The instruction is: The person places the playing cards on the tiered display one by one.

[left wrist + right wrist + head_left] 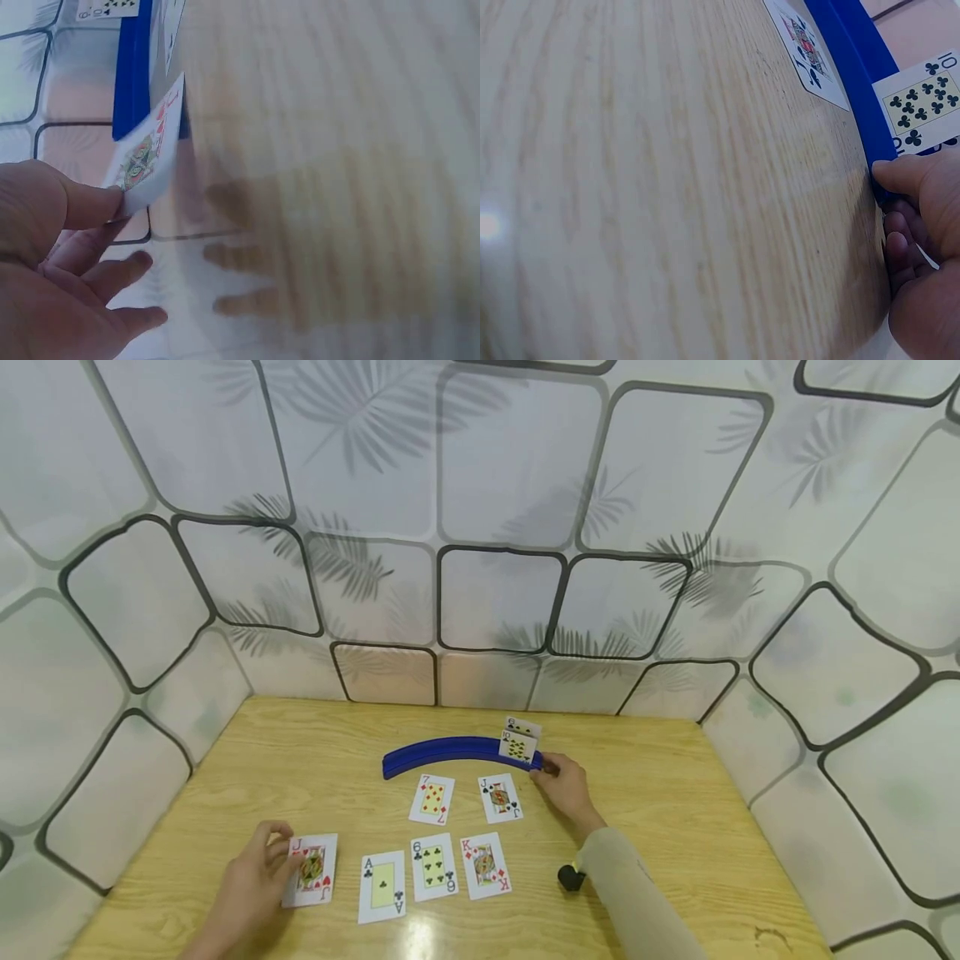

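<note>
My left hand [251, 881] pinches a jack of hearts [318, 868] between thumb and fingers. In the left wrist view that card [146, 161] tilts up off the table, the other fingers spread below it. At the far side, my right hand [570, 789] grips the right end of a curved blue playing-card holder [442, 750]. The right wrist view has the thumb on the holder's front and the fingers curled behind its end. A ten of clubs [517, 747] stands in the holder near that hand, with a black six [525, 723] partly hidden behind it.
Face up before the holder lie a seven of diamonds [432, 799] and a jack [500, 798] with black pips. Nearer are an ace of clubs [382, 887], a six of clubs [433, 867] and a king of diamonds [485, 866]. A small black object [571, 877] is by the right sleeve.
</note>
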`<act>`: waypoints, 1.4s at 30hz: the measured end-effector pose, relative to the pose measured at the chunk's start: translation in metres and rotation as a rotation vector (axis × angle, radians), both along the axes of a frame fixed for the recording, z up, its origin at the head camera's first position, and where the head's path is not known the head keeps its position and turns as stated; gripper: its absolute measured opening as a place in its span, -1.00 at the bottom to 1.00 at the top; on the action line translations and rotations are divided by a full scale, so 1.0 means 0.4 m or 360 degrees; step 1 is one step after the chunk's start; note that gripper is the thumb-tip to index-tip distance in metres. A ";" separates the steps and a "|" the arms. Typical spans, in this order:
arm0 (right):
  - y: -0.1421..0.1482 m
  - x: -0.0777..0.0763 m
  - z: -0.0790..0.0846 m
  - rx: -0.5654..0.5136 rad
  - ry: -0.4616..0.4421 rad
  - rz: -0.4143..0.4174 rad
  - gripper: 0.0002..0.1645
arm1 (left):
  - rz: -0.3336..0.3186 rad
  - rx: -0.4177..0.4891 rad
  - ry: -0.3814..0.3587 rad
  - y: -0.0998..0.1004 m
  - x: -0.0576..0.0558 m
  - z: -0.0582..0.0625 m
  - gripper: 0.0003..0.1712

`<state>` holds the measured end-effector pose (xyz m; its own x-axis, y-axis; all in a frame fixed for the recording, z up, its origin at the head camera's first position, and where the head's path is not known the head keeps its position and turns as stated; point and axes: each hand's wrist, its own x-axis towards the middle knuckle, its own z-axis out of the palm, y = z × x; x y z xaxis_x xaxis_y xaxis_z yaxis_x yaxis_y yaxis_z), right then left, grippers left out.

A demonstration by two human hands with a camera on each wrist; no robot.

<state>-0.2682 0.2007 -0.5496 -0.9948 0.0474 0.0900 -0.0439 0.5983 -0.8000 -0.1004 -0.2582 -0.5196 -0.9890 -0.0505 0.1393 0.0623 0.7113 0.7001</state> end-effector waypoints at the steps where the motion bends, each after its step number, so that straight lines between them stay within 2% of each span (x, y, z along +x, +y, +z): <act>1: 0.000 0.000 0.000 -0.0007 -0.0006 -0.0003 -0.52 | -0.0005 0.0020 0.0005 -0.001 -0.003 0.004 -0.58; 5: 0.000 -0.002 0.002 -0.0018 -0.0005 -0.0003 -0.53 | -0.0016 0.0119 0.0065 -0.005 -0.022 0.022 -0.64; 10: 0.000 -0.002 0.002 -0.0029 -0.0024 -0.0004 -0.52 | -0.0055 0.0242 0.0121 -0.003 -0.059 0.045 -0.76; 14: 0.000 0.001 0.000 -0.0025 -0.0037 -0.0002 -0.51 | -0.0079 0.0290 0.0108 0.008 -0.093 0.070 -0.78; 18: 0.001 0.001 -0.002 -0.0010 -0.0017 0.0004 -0.52 | -0.0088 0.0290 0.0182 0.032 -0.126 0.088 -0.77; 24: 0.000 0.000 -0.001 -0.0017 -0.0015 0.0003 -0.52 | -0.0082 0.0253 0.0297 0.079 -0.183 0.084 -0.77; 31: 0.000 0.003 0.000 -0.0032 -0.0035 -0.0002 -0.50 | -0.0121 0.0358 0.0249 0.133 -0.233 0.090 -0.73; 42: 0.003 0.001 0.000 -0.0009 0.0011 0.0007 -0.53 | -0.0189 0.0447 0.0272 0.222 -0.312 0.116 -0.73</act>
